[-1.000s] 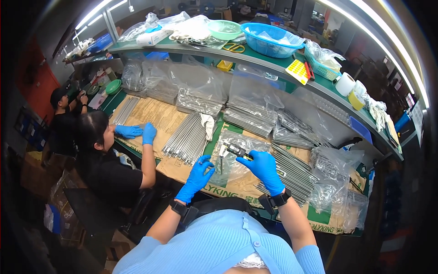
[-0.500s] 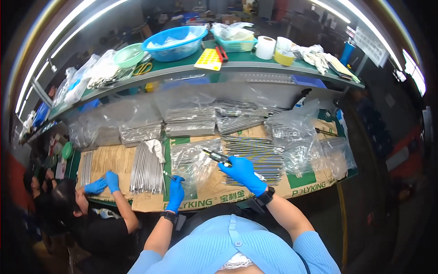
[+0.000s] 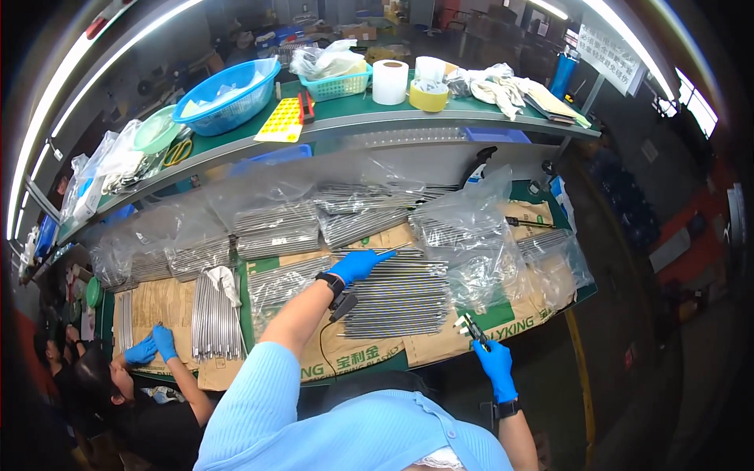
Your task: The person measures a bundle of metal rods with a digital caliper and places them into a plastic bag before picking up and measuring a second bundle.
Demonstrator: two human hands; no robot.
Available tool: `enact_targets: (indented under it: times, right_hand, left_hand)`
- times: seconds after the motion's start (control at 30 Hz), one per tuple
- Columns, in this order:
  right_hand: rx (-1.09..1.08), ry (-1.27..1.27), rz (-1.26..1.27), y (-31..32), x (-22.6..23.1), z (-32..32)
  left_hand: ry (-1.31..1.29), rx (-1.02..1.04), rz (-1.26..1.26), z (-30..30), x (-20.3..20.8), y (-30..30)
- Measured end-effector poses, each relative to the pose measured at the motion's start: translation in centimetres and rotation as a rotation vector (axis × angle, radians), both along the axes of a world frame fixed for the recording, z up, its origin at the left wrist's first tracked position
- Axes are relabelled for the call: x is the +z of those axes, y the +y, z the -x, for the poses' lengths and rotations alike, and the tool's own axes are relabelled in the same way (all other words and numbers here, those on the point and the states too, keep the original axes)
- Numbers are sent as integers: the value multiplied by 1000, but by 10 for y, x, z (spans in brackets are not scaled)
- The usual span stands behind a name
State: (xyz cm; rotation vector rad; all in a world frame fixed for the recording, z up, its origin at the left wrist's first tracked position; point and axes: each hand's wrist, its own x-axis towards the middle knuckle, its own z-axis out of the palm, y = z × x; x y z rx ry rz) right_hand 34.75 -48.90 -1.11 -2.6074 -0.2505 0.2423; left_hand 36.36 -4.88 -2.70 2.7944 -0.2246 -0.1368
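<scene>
My left hand (image 3: 357,267), in a blue glove, reaches over to the far edge of a row of thin metal rods (image 3: 397,306). Its fingers are closed around a metal rod (image 3: 399,247) whose tip shows past them. Off to the right, near the table's front edge, my right hand (image 3: 495,363), gloved too, grips a digital caliper (image 3: 473,328) with its jaws pointing away from me. The rods in the row lie side by side on brown paper.
Bagged rods (image 3: 276,228) line the back. A second rod bundle (image 3: 216,318) lies left, beside a co-worker's blue-gloved hands (image 3: 153,345). Clear plastic bags (image 3: 487,271) lie to the right. Above runs a shelf (image 3: 345,110) with a blue basket (image 3: 228,98) and paper rolls (image 3: 390,82).
My left hand has moved right and away, from beside the left bundle to the row's far edge. My right hand has drawn back and right with the caliper. The view has shifted.
</scene>
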Motion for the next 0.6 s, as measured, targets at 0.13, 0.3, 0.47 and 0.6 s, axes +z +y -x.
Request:
enact_targets:
  times: [0.13, 0.3, 0.47, 0.6]
  right_hand:
    - [-112, 67, 59, -43, -3, 9]
    - [-171, 98, 39, -64, 1, 6]
    - [-57, 51, 76, -54, -2, -4]
    - [78, 36, 35, -12, -8, -20]
  left_hand:
    - [45, -30, 27, -49, -35, -10]
    - [-116, -12, -74, -74, -89, -11]
    - [-296, 132, -19, -72, -95, -27]
    - [-320, 176, 367, -17, -68, -62]
